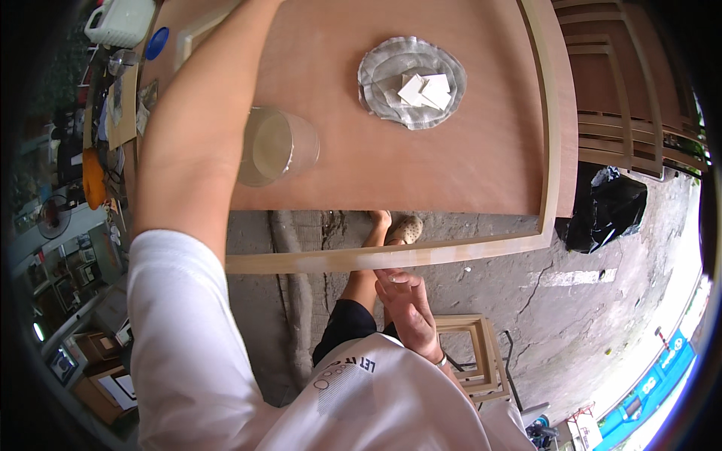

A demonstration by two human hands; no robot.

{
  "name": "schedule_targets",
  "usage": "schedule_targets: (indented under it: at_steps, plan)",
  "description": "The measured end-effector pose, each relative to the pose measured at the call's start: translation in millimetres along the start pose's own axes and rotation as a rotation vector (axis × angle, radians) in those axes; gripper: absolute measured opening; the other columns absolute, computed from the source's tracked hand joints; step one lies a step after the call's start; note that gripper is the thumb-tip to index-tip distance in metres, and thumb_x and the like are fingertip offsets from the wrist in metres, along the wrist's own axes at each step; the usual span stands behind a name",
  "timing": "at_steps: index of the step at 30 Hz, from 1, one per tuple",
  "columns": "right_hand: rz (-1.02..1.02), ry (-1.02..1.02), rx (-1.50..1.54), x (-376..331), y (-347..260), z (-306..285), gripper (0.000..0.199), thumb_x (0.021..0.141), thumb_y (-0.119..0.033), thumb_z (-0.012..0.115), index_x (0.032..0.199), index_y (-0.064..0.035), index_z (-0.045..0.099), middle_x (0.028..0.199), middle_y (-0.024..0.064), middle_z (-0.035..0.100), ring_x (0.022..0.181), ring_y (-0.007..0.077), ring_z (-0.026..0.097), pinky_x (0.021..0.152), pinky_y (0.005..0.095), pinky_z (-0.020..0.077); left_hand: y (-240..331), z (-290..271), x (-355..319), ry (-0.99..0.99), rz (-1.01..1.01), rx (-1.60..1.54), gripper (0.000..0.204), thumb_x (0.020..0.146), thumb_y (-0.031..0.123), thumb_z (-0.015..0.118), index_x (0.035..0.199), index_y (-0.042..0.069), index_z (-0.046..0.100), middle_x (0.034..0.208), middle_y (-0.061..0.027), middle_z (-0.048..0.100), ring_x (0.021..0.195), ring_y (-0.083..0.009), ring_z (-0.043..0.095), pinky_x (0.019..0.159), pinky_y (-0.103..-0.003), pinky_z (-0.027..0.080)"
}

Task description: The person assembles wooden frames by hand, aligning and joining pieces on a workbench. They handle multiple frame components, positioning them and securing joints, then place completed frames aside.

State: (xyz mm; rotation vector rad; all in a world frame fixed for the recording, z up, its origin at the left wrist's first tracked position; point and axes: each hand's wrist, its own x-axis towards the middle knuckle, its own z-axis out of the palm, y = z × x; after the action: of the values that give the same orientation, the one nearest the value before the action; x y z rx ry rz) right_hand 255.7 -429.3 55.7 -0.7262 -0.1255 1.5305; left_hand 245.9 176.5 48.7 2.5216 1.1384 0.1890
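While our left arm (197, 128) stretches up and away across the panel (421, 161), its hand passes out of the picture at the top edge, so we cannot tell whether it is open or closed, or what it has hold of. Our right hand (406, 304) hangs low, just below the near frame rail (391, 255), fingers loosely spread and empty, palm turned inward. A clear cup (277, 145) lies on its side just right of the left forearm, its long axis running left to right with the mouth facing left toward the arm; the left arm is much the nearer to it. Farther right and up sits a round grey mesh pad (391, 71) with small white squares (426, 90) on it, well apart from the cup, up and ahead of the right hand. Between cup and pad the panel lies bare. Its near edge ends above the rail, with a gap showing the ground and our foot (402, 228).
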Motion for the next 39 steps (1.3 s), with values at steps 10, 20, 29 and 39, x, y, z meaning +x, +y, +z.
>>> schedule_targets:
  at_steps: [10,20,29,39]
  plan:
    - [0.115,0.095,-0.341,22.3,-35.7,4.1,0.053,0.097,-0.024,0.063,0.140,-0.0018,0.042,0.148,0.0169,0.045,0.146,0.0344,0.037,0.118,0.0436,0.0282,-4.9,26.3,12.2,-0.003,0.180,0.002,0.061,0.094,0.041,0.067,0.139,0.003,0.053,0.140,-0.0234,0.056,0.126,-0.0314,0.058,0.105,-0.041,0.047]
    - [-0.433,-0.592,-1.759,185.6,-119.6,152.5,0.032,0.083,0.003,0.067,0.115,0.0013,0.065,0.080,0.0108,0.061,0.076,0.0261,0.067,0.064,0.0369,0.0533,4.3,-94.1,-264.2,0.588,0.025,-0.667,0.043,0.103,0.031,0.056,0.129,-0.002,0.059,0.129,-0.0147,0.062,0.119,-0.0215,0.059,0.101,-0.035,0.047]
    - [-0.573,-1.347,-2.341,275.3,-70.3,186.3,0.021,0.085,-0.004,0.062,0.105,-0.0044,0.070,0.084,0.0097,0.068,0.081,0.0262,0.069,0.073,0.0377,0.0557,76.9,9.3,-460.4,0.726,-0.344,-0.719,0.033,0.098,0.027,0.061,0.115,-0.001,0.064,0.112,-0.0142,0.068,0.105,-0.0224,0.064,0.092,-0.035,0.048]
    - [-0.663,-1.542,-2.454,294.2,-57.1,182.1,0.021,0.082,-0.002,0.063,0.101,-0.0057,0.070,0.087,0.0107,0.070,0.081,0.0284,0.069,0.073,0.0396,0.0564,103.7,37.9,-512.1,0.644,-0.536,-0.739,0.022,0.098,0.017,0.060,0.113,0.002,0.065,0.107,-0.0114,0.068,0.100,-0.0228,0.065,0.091,-0.034,0.049]
